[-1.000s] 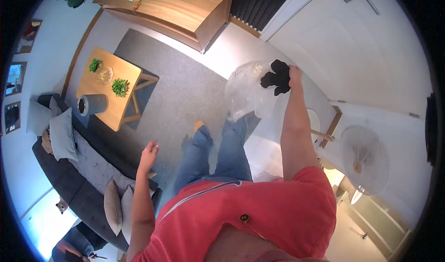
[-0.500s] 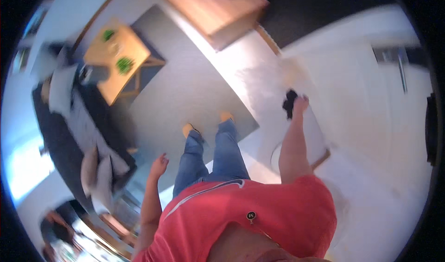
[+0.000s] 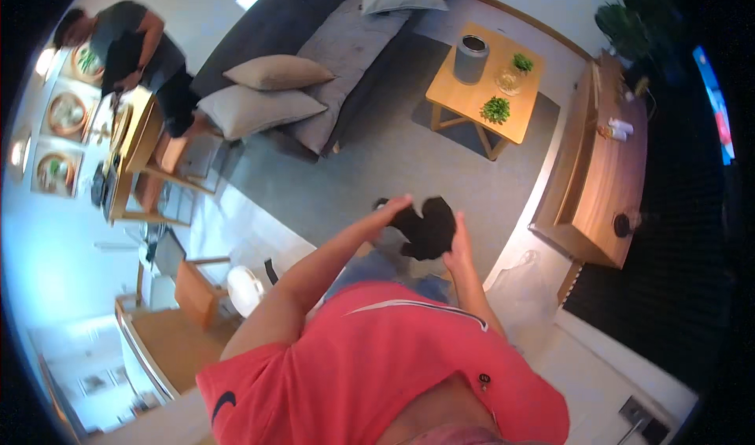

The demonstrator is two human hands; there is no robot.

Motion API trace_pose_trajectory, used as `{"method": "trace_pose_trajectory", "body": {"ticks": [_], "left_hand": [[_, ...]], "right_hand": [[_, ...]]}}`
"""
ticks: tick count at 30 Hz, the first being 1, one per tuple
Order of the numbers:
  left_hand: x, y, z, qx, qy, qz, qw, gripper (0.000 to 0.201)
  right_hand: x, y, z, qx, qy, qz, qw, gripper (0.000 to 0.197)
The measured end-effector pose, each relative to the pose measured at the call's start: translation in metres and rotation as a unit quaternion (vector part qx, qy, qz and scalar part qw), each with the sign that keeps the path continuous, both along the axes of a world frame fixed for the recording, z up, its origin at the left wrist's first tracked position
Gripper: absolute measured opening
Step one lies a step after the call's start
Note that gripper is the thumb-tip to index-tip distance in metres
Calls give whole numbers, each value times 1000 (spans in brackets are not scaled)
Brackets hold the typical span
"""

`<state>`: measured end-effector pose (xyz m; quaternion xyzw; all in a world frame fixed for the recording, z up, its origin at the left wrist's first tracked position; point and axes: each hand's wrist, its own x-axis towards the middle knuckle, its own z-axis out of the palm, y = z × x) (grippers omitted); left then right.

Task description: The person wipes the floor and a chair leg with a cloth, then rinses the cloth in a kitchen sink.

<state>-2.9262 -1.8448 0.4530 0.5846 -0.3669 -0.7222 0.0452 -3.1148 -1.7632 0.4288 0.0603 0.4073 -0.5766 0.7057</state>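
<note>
A black, soft, crumpled cloth-like thing point(image 3: 429, 228) is in front of my body, above the grey rug; I cannot make out its exact kind. My left hand point(image 3: 395, 210) grips its left end with closed fingers. Along its right edge, my right hand point(image 3: 458, 244) holds it with the fingers bent against it. The thing spans the gap between both hands and hides part of my legs.
Ahead stand a low wooden table point(image 3: 448, 91) with plants and a grey canister point(image 3: 472, 59), and a dark sofa point(image 3: 259, 36) with cushions. To the right is a wooden cabinet point(image 3: 582, 177). At far left, another person point(image 3: 141, 51) stands by a dining table point(image 3: 141, 142).
My body has turned, so the sofa and low table have swung to the right in view. The black thing, earlier only in my right hand, is now between both hands.
</note>
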Motion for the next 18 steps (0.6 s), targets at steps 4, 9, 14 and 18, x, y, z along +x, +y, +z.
{"method": "trace_pose_trajectory", "body": {"ticks": [4,9,14,18], "left_hand": [[66,-55,5,162,243,192,937,51],[102,-110,-8,65,318,236,916,52],[91,-167,4,28,253,222,941,66],[68,-239,16,19,71,81,994,74]], "right_hand": [[98,-78,37,-135,258,171,941,45],[157,-134,51,-284,630,168,703,72],[144,-184,61,-260,718,166,624,67],[95,-242,44,-201,656,198,700,50]]}}
